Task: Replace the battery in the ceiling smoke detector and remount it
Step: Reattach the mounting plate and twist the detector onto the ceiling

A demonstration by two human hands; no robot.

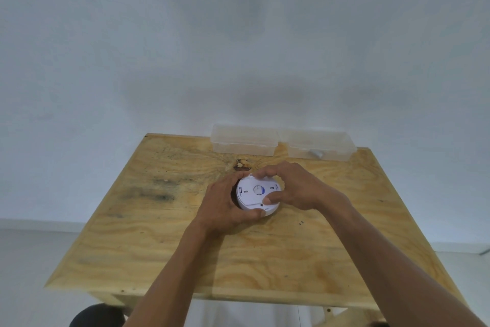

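A round white smoke detector (pixel 252 195) lies back side up on the plywood table (pixel 164 234), near its middle. My left hand (pixel 225 207) grips its left rim, thumb curled along the near edge. My right hand (pixel 299 188) grips it from the right, fingers curled over the far rim and thumb pressing on the back plate. The back shows a small round centre part with blue print and two slots. No battery is visible in the detector.
Two clear plastic boxes stand at the table's far edge against the white wall: the left box (pixel 245 142) and the right box (pixel 320 145), which holds a small grey object (pixel 316 153). A dark knot (pixel 241 164) marks the wood behind the detector.
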